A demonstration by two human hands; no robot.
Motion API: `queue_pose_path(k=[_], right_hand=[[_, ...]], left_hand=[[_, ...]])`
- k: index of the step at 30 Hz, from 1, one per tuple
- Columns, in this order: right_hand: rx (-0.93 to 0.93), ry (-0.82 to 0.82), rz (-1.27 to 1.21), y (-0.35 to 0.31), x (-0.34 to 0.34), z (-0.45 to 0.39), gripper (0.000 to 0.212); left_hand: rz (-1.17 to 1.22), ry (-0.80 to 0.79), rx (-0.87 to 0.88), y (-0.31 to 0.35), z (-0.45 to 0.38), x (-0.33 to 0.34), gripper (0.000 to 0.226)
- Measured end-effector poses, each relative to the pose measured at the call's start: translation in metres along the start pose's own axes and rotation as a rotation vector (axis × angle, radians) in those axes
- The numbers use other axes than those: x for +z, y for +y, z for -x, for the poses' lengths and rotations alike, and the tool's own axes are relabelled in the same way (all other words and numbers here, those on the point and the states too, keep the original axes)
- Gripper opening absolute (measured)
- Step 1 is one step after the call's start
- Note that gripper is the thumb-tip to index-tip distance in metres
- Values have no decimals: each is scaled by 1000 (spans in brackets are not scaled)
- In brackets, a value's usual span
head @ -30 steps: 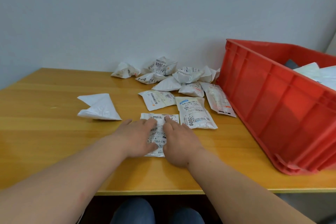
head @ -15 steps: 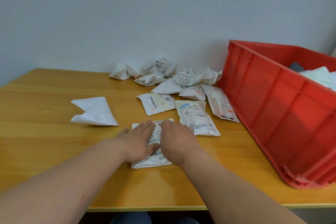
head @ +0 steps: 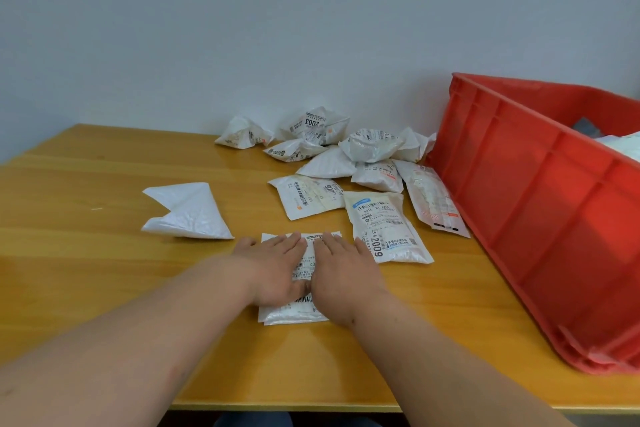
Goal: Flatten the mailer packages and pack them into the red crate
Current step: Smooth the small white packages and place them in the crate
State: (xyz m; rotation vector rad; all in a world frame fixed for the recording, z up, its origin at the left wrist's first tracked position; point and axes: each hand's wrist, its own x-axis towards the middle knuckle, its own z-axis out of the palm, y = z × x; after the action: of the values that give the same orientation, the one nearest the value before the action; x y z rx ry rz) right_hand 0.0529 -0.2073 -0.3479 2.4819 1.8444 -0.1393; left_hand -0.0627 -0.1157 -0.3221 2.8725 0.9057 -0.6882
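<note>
Head view: flat left hand (head: 273, 267) and right hand (head: 341, 274) press the mailer (head: 298, 312) beneath them.

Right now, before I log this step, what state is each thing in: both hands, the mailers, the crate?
left hand: open, pressing flat on the mailer
right hand: open, pressing flat beside it
mailer under the hands: flat on the table
mailer marked 2009: flat, unpacked
plain white mailer: folded, partly puffed
back pile of mailers: crumpled
red crate: open-topped, some white packages inside
</note>
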Motion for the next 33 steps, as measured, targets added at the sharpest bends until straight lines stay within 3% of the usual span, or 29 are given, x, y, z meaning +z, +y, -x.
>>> queue_pose_path(k=[8,17,21,23,26,33], right_hand=[[6,3,-22,-2,-3,2,59],[37,-65,-69,-3,-12,1,64],[-26,136,-4,-1,-17,13,47],[-78,158,57,-1,-19,22,34],[-75,95,49,-1,-14,31,31],[-47,-24,25,0,-8,35,56]], left_hand=[[53,16,13,0,-1,14,78],[87,53,8,-4,8,6,102],[60,235,6,3,16,9,95],[24,280,19,8,20,11,86],[-18,215,18,13,23,12,80],[1,33,19,14,23,10,81]])
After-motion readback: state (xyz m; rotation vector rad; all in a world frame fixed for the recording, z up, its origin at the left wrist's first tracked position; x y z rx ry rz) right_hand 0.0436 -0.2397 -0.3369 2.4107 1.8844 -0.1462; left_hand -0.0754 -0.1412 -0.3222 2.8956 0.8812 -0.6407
